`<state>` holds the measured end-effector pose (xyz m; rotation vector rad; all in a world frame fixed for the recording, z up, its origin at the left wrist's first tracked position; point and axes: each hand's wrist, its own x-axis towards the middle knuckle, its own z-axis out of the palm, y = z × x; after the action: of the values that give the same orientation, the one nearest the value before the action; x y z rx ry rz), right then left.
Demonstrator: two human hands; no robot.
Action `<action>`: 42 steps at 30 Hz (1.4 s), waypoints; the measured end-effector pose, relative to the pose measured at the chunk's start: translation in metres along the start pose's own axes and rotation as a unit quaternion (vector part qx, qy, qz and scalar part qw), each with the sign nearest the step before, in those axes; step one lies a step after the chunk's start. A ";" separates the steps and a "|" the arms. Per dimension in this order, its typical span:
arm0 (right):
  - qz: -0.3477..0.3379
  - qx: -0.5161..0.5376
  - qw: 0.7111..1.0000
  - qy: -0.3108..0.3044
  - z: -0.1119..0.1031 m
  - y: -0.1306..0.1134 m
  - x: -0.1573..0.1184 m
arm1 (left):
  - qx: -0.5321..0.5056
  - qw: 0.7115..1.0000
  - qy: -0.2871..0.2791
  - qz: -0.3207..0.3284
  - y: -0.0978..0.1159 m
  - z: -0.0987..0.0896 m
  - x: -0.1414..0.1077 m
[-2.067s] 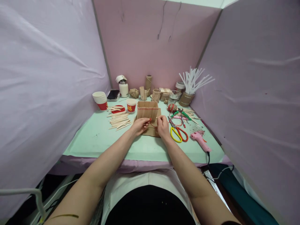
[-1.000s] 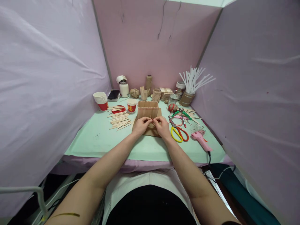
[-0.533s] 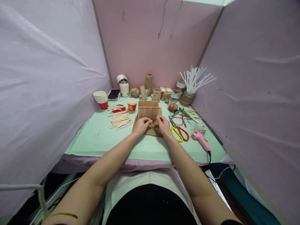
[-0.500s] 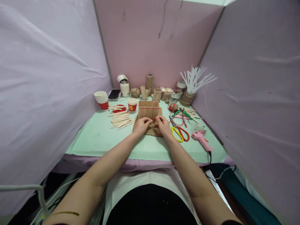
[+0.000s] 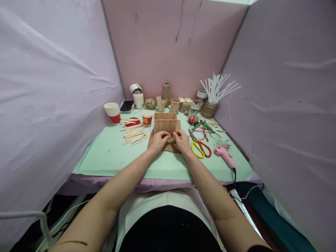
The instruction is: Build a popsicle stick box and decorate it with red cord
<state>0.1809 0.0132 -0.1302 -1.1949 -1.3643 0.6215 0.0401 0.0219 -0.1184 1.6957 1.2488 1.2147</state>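
Close together in front of a wooden stick box (image 5: 165, 123), my left hand (image 5: 159, 140) and my right hand (image 5: 181, 140) both pinch a small piece of red string (image 5: 172, 134). The fingers of each hand are closed around it, and the fingertips nearly touch. A red line of string runs along the upper part of the box. Under the box and my hands lies a piece of brown cardboard (image 5: 172, 146). The exact shape of the string between my fingers is too small to tell.
Loose wooden sticks (image 5: 134, 134) and a paper cup (image 5: 147, 117) are at left. Scissors (image 5: 201, 148), green-handled pliers (image 5: 210, 128), a red string ball (image 5: 193, 120) and a pink glue gun (image 5: 225, 156) lie at right. White glue sticks (image 5: 216, 87) stand at the back right.
My right hand has come slightly nearer to my left hand. The whole view has shifted a little, and both hands still pinch the red string.
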 end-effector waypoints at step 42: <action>-0.037 -0.040 0.996 -0.075 -0.007 -0.004 -0.001 | -0.412 0.854 -0.170 -0.268 0.015 -0.019 0.007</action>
<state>0.1859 0.0093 -0.1257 -1.1750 -1.5666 0.6190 0.0273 0.0238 -0.0966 0.7928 0.7235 0.8535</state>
